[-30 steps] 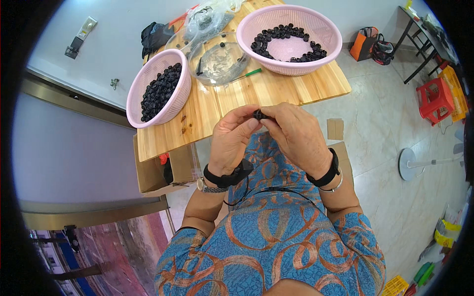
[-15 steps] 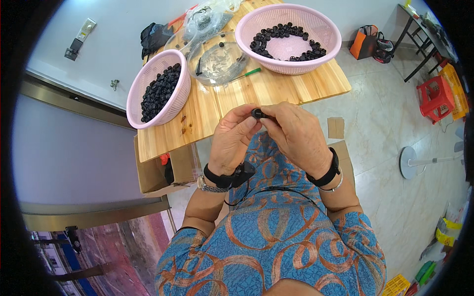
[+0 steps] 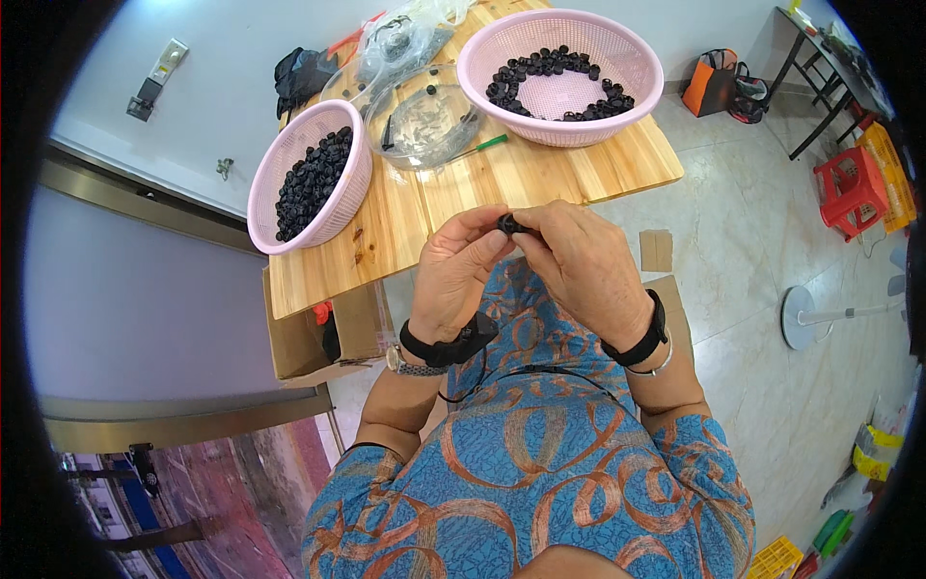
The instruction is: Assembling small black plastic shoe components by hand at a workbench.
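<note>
A small round black plastic part is pinched between the fingertips of both hands, just off the table's front edge. My left hand grips it from the left with thumb and fingers. From the right, my right hand closes its thumb and index finger on the same piece, hiding part of it. Many similar black parts fill the left pink basket. More of them lie in a ring inside the right pink basket, whose middle shows bare mesh.
On the wooden table, between the baskets, sits a clear round tray with a few black pieces. A green-handled tool lies beside it. Plastic bags are behind. A cardboard box stands under the table's left side.
The black part has turned slightly between my fingertips and shows a different side. Both hands stay in nearly the same place, and the baskets have not moved.
</note>
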The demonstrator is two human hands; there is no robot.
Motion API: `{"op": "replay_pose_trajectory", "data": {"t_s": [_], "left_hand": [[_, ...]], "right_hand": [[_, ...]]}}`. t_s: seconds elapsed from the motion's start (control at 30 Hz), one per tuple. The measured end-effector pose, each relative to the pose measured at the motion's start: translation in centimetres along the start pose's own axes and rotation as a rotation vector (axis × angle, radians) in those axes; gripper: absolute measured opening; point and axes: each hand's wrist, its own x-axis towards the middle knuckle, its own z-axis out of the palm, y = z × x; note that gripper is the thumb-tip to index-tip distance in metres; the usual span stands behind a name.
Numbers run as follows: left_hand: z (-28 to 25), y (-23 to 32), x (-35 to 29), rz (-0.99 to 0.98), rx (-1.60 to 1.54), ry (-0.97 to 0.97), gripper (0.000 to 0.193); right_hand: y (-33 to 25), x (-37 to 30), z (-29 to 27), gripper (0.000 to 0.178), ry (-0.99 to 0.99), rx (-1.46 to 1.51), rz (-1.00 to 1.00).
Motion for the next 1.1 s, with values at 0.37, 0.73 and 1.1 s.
{"op": "replay_pose_trajectory", "data": {"t_s": [0.37, 0.73, 1.1], "left_hand": [[-0.2, -0.1, -0.3, 0.071, 0.119, 0.003, 0.028], [-0.3, 0.9, -0.6, 0.109, 0.417, -0.022, 0.025], [-1.2, 2.2, -1.2, -0.072, 0.422, -0.088, 0.022]], "right_hand": [[-0.3, 0.1, -0.2, 0.013, -0.025, 0.014, 0.006], [-0.2, 0.1, -0.7, 0.011, -0.11, 0.042, -0.038], [1.8, 2.3, -1.4, 0.015, -0.421, 0.094, -0.299]]}}
